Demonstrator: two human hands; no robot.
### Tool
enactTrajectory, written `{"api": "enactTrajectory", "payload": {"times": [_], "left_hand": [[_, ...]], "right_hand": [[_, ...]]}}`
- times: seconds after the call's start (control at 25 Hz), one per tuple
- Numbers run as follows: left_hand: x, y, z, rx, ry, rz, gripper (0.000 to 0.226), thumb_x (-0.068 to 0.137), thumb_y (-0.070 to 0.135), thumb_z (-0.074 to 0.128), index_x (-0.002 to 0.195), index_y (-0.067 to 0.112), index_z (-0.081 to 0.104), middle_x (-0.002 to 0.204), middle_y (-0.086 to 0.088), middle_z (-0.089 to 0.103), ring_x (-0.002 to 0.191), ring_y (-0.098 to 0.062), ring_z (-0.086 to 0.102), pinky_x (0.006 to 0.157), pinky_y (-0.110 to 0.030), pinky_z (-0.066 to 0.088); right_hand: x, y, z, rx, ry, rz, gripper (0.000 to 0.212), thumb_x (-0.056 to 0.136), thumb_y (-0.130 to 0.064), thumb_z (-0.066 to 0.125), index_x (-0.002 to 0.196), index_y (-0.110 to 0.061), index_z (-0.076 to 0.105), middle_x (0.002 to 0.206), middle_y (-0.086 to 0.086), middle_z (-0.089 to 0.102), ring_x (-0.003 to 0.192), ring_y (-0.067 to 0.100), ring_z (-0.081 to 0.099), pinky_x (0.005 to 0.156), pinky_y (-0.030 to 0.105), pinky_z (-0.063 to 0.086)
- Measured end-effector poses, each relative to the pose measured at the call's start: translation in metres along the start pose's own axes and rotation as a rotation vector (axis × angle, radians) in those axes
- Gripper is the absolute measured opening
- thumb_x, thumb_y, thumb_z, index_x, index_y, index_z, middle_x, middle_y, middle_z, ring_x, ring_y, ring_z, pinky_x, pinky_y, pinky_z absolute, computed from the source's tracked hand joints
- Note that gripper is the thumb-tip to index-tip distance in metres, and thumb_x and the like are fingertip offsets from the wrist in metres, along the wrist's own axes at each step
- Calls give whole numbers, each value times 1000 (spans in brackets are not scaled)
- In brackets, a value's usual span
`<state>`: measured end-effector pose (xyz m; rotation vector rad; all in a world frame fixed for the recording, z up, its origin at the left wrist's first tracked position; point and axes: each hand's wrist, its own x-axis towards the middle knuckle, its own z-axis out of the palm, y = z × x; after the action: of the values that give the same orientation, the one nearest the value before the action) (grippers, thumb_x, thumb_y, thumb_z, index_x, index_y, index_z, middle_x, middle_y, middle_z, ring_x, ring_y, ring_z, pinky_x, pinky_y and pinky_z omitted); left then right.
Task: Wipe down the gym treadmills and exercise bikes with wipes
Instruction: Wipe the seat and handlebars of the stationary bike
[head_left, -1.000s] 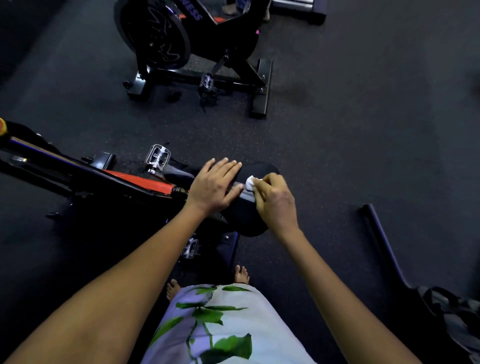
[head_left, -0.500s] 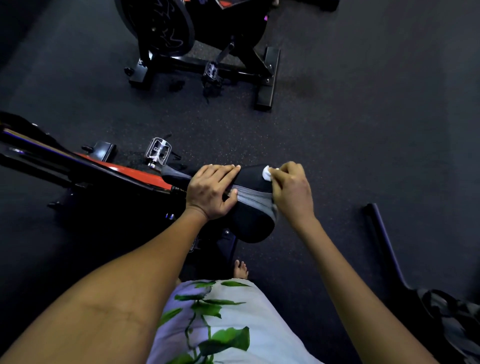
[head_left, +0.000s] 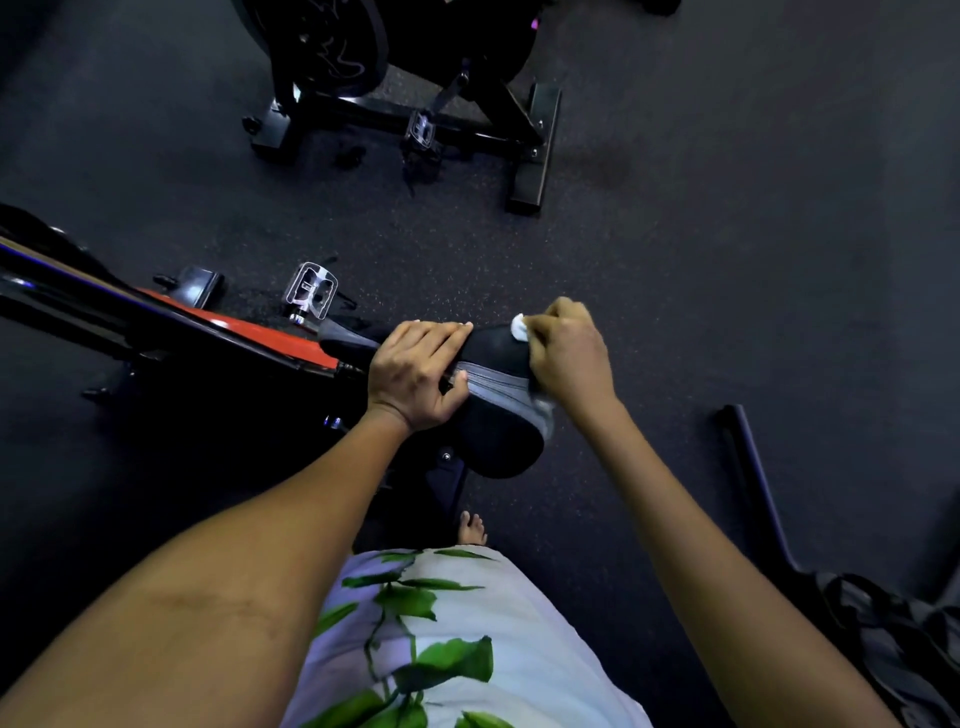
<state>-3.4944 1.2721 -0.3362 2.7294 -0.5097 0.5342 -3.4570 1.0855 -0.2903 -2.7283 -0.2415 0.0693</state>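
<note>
A black and grey bike saddle (head_left: 493, 431) sits at the rear of a black and red exercise bike (head_left: 244, 332) right in front of me. My left hand (head_left: 415, 374) grips the saddle's narrow front part, fingers curled over its far side. My right hand (head_left: 569, 353) pinches a small white wipe (head_left: 519, 327) and presses it against the saddle's far right edge. Most of the wipe is hidden under the fingers.
A second black exercise bike (head_left: 405, 78) stands on the dark rubber floor ahead. A metal pedal (head_left: 310, 288) sticks out beside the near bike's frame. A dark bar (head_left: 748, 478) and a dark bag (head_left: 898, 639) lie at the right. My bare foot (head_left: 472, 527) is below the saddle.
My right hand has slid the wipe from the middle of the saddle out to its far right edge. My left hand has closed more firmly round the saddle's front.
</note>
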Motion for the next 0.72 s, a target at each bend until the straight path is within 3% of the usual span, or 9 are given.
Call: {"api": "enactTrajectory", "payload": {"times": [0.2,0.36,0.48,0.6,0.72], "left_hand": [[1,1,-6,-27,-45,-42,53,77,33,41,116,7,66,106,-6,69,89,-26,62,87,-35,40],[1,6,-13,-40,-118,-87,54,72,32,41,112,6,66,102,-8,69,87,-28,62,88,-34,36],[1,9,-16,-71,-186,-128,55,73,34,40,111,4,65,100,-10,68,89,-30,62,91,-34,34],[1,5,-25,-73,-283,-89,58,77,38,39,115,2,63,107,-14,67,95,-31,63,94,-36,33],[-4,-11,-36,-18,-320,-123,60,83,44,39,120,4,62,122,-15,62,114,-29,58,105,-45,33]], "right_hand": [[-43,-12,5,84,29,-214,14,86,-14,60,91,-8,71,83,10,56,80,29,55,57,34,48],[-94,6,0,178,104,-170,15,82,-11,62,93,-9,72,79,10,56,71,29,56,51,34,48],[-89,-16,9,109,59,-246,13,72,-4,71,84,-10,72,76,9,55,69,29,56,47,27,43],[-81,-34,13,27,26,-438,11,68,-5,71,77,-11,69,73,8,53,67,27,55,45,27,44],[-99,-10,3,-56,-2,-602,5,74,-10,63,75,-11,68,73,7,54,65,25,55,48,26,43]]}}
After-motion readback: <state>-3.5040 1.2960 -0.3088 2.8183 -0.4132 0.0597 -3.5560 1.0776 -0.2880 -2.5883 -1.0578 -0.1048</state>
